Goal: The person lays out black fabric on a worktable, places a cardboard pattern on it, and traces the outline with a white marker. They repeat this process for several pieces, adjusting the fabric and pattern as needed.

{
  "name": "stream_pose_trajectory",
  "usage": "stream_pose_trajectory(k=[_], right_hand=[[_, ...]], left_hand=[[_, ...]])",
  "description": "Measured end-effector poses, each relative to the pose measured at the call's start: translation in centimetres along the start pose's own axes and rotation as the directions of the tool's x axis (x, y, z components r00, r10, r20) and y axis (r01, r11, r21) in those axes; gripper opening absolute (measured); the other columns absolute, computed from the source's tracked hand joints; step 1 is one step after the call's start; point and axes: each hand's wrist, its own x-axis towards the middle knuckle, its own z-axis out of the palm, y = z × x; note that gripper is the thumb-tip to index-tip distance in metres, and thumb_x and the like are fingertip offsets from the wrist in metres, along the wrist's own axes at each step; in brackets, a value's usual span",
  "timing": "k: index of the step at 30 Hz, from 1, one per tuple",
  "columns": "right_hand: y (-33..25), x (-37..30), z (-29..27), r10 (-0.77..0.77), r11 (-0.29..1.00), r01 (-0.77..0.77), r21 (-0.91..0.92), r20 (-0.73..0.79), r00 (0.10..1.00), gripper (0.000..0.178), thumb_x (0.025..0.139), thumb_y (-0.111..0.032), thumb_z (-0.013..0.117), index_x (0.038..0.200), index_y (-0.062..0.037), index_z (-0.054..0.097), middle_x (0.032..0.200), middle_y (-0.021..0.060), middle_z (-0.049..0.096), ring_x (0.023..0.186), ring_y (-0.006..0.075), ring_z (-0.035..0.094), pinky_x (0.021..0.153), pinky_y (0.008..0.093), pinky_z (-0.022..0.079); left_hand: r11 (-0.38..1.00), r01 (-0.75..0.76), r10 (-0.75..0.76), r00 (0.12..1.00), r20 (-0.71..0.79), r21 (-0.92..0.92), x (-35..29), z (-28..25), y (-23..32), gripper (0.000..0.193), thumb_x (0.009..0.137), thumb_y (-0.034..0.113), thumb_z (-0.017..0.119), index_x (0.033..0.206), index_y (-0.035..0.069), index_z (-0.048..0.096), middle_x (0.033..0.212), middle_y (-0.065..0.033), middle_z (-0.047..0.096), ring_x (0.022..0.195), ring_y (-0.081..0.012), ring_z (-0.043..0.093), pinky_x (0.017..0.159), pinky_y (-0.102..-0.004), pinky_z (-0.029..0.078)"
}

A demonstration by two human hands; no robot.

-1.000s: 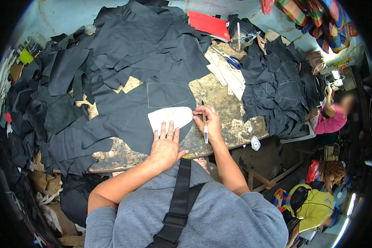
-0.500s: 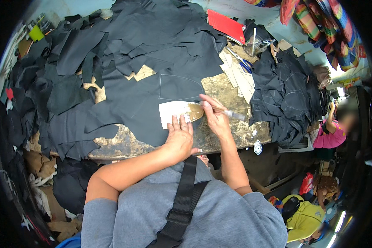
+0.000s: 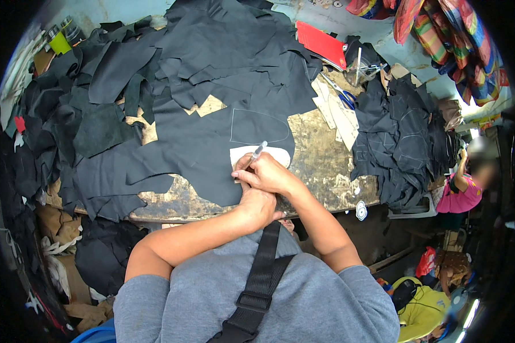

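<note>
A white card template (image 3: 278, 154) with one rounded end lies on a black leather sheet (image 3: 200, 143). My right hand (image 3: 270, 173) grips a slim pen (image 3: 260, 150) close to the template's straight left edge; the pen's tip is hidden by the fingers. Just below, my left hand (image 3: 258, 206) reaches in under the right one. Its thumb sticks out to the side, while the other fingers are covered by the right hand. Above the template, a pale drawn outline (image 3: 260, 126) of similar shape shows on the leather.
Black leather pieces (image 3: 111, 120) cover the worn wooden table (image 3: 320, 166) on the left. At right are cut pieces (image 3: 400, 131), pale card templates (image 3: 339, 114), blue-handled scissors (image 3: 345, 97) and a red folder (image 3: 320, 43). Two people (image 3: 460, 191) are off to the right.
My right hand has moved left with the pen, from the template's rounded end to its straight edge, and now crosses over my left hand. The pen has swung more upright.
</note>
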Motion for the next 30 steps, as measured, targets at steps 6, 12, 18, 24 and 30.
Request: stream_pose_trajectory(k=[6, 12, 18, 24, 30], right_hand=[[1.2, 3.1, 0.5, -0.053, 0.998, 0.044, -0.043, -0.243, 0.969, 0.024, 0.079, -0.011, 0.066, 0.066, 0.0076, 0.062, 0.077, 0.0130, 0.065, 0.065, 0.0271, 0.063, 0.060, 0.0336, 0.049], [0.7, 3.7, 0.1, 0.020, 0.991, -0.053, -0.124, -0.251, 0.968, 0.023, 0.079, -0.015, 0.067, 0.069, 0.0057, 0.063, 0.075, 0.0130, 0.065, 0.064, 0.0263, 0.063, 0.059, 0.0335, 0.049], [2.4, 0.7, -2.7, 0.167, 0.977, -0.206, -0.056, -0.406, 0.899, 0.014, 0.078, -0.015, 0.066, 0.075, -0.0017, 0.064, 0.062, 0.0147, 0.062, 0.058, 0.0274, 0.063, 0.053, 0.0339, 0.048], [3.5, -5.0, -3.9, 0.270, 0.935, -0.355, -0.020, -0.611, 0.745, 0.015, 0.082, -0.011, 0.064, 0.079, 0.0029, 0.061, 0.067, 0.0160, 0.064, 0.059, 0.0211, 0.063, 0.053, 0.0314, 0.047], [1.3, -7.6, -1.1, 0.045, 0.846, -0.368, -0.385, -0.637, 0.770, 0.010, 0.077, -0.009, 0.063, 0.075, -0.0045, 0.054, 0.068, 0.0143, 0.059, 0.063, 0.0325, 0.060, 0.056, 0.0408, 0.048]], left_hand=[[0.996, 0.036, -0.046, 0.992, -0.120, -0.084, -0.5, -0.8, -0.2, 0.081, 0.081, 0.056, 0.054, 0.129, -0.009, 0.040, 0.132, -0.0253, 0.041, 0.123, -0.0418, 0.036, 0.096, -0.0593, 0.034], [0.996, 0.026, -0.040, 0.986, -0.159, -0.089, -0.2, -0.9, -1.0, 0.076, 0.081, 0.049, 0.058, 0.129, -0.007, 0.040, 0.128, -0.0225, 0.043, 0.121, -0.0383, 0.037, 0.091, -0.0546, 0.041], [0.984, 0.046, -0.088, 0.964, -0.249, -0.172, 1.0, -1.0, -2.0, 0.061, 0.084, 0.038, 0.058, 0.127, -0.002, 0.044, 0.125, -0.0189, 0.047, 0.111, -0.0356, 0.044, 0.086, -0.0484, 0.046], [0.984, -0.091, 0.070, 0.988, -0.136, -0.153, 3.0, -2.2, -5.4, 0.039, 0.080, 0.014, 0.049, 0.116, 0.008, 0.061, 0.117, -0.0215, 0.053, 0.103, -0.0369, 0.049, 0.091, -0.0407, 0.041], [0.930, -0.174, 0.178, 0.984, -0.020, -0.323, 5.0, -3.9, -7.9, 0.041, 0.078, 0.009, 0.047, 0.115, 0.013, 0.063, 0.114, -0.0209, 0.055, 0.111, -0.0326, 0.048, 0.097, -0.0402, 0.035]])
